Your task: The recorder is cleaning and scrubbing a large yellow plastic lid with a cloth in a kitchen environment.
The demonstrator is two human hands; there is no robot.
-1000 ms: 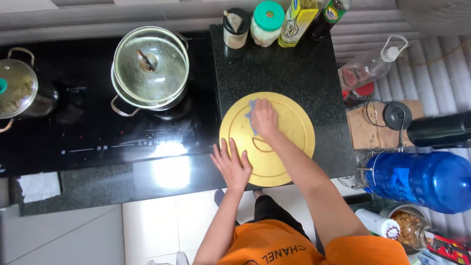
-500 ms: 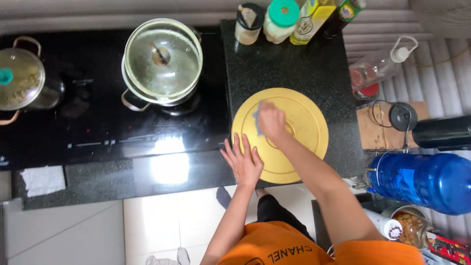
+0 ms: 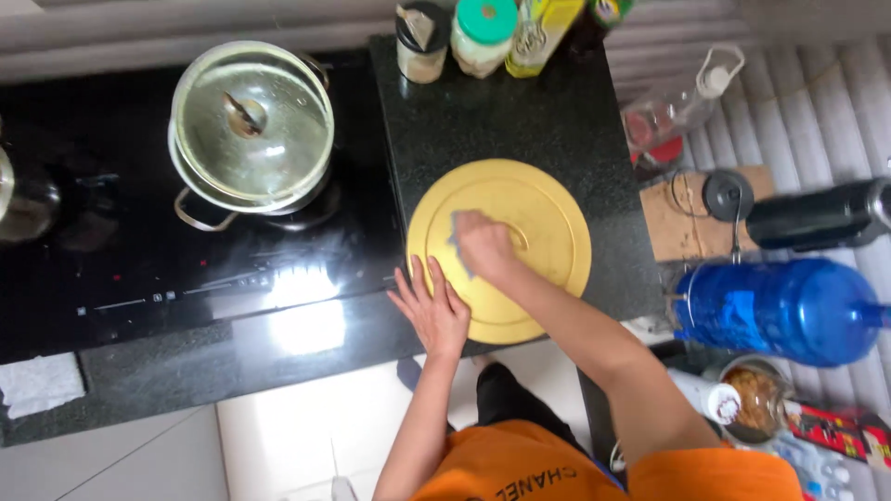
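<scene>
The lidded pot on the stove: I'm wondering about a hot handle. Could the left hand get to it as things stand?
Probably yes. The left hand lies flat at the yellow board's near edge, holding nothing, and only bare black cooktop lies between it and the lidded pot.

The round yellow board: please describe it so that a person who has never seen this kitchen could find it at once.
Start at the black cooktop with the lidded steel pot, then move right onto the dark granite counter. The round yellow board lies flat there, below a row of jars and bottles. It is the only yellow disc, and both hands touch it: the left hand on its edge, the right hand pressing a bluish cloth.
</scene>
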